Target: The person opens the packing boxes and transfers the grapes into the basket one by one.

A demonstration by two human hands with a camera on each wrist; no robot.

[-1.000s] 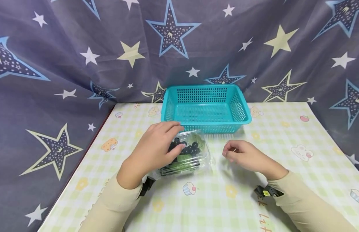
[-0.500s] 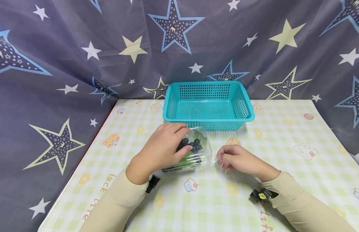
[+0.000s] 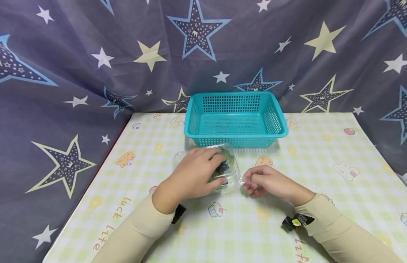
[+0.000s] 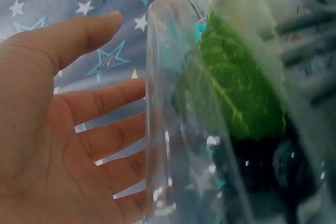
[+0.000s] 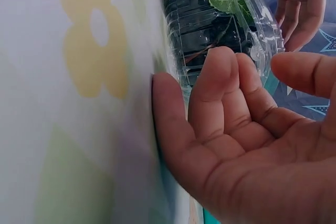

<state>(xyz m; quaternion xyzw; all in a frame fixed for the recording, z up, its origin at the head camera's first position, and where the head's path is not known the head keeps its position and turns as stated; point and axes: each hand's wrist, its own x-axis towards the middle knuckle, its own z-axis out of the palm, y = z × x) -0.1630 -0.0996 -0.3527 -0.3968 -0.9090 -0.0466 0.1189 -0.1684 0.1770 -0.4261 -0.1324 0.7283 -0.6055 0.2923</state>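
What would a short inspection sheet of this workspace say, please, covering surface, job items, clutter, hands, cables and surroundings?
Surface: checked tablecloth printed with cupcakes, flowers and lettering.
Job items: clear plastic box holding dark round fruit and a green leaf; whether its lid is closed, cannot tell.
Clutter: nothing seen.
Left hand: over the box, fingers spread and extended.
Right hand: beside the box's right edge, fingers loosely curled, thumb apart from them; contact with the box is unclear.
Cables: nothing seen.
Surroundings: teal basket behind the box; dark star-patterned cloth behind the table.
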